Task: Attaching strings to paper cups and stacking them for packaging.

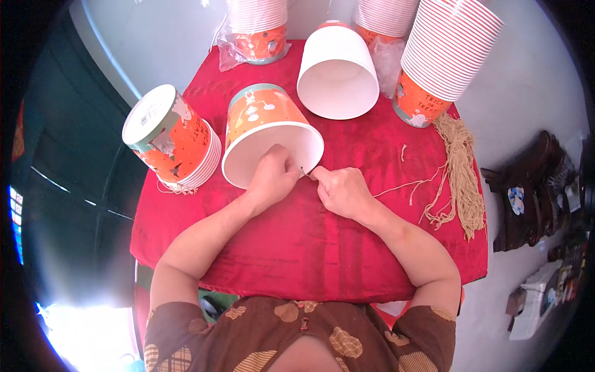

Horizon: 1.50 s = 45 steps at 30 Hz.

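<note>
Your orange paper bucket [268,133] is at 11 o'clock on the table [279,254], tipped, mouth toward you. Left hand [273,175] curls into that mouth, can't tell its grip; right hand [343,191] seems pinched on a thin strand [306,173] at the mouth's 4 o'clock. Loose pinch: strand could slip. Unsteady left: bucket could roll. Loose ends of the twine bundle [462,180], 3 o'clock, could tangle.

On the far right, your tall stack of paper buckets [451,53] carries dark lettering [436,100], broken over several short lines, on the orange side of its lowest bucket. On the left, your upturned stack [180,146] shows similar dark lettering [201,131] on orange, curving out of view. Its white base [149,115] bears small grey print, too small for you to read.
</note>
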Each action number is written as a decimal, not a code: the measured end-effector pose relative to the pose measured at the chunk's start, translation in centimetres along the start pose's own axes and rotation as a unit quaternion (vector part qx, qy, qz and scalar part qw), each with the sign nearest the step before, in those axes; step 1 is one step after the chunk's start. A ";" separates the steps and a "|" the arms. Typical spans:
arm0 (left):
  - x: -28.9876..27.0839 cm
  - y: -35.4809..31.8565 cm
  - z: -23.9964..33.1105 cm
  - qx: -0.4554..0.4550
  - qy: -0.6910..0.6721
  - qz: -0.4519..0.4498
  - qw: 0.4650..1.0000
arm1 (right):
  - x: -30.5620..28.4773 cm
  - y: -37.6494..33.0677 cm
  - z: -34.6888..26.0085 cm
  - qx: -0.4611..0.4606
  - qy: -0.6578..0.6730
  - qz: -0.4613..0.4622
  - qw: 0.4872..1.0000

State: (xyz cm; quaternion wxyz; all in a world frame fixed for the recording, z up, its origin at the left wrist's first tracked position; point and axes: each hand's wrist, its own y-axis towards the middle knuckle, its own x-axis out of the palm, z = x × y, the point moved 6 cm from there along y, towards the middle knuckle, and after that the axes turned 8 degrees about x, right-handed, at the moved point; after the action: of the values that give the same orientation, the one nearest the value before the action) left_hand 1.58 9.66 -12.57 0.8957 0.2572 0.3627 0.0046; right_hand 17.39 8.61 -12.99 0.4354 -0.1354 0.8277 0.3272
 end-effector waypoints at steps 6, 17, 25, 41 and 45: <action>-0.1 -0.1 0.8 -0.005 -0.035 -0.032 0.999 | 0.1 0.0 0.3 0.037 0.000 -0.002 0.999; 0.1 -0.1 2.4 0.040 0.010 -0.095 0.995 | -0.1 0.1 0.4 0.045 0.006 -0.002 0.999; 0.7 -0.3 1.8 0.068 0.004 -0.096 0.993 | -0.6 0.0 0.5 0.037 0.035 0.048 0.998; 0.7 -0.9 1.7 0.080 -0.101 0.015 0.992 | -0.1 0.1 0.5 0.274 0.390 0.007 0.879; 0.9 -0.9 1.6 0.064 -0.097 0.012 0.993 | 0.6 -0.1 1.1 0.362 0.400 -0.086 0.838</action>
State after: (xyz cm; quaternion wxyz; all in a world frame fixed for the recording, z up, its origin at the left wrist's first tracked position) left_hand 3.12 8.28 -12.56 0.9083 0.3177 0.2701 -0.0326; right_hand 17.78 9.24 -13.98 0.1111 -0.1580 0.9741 -0.1173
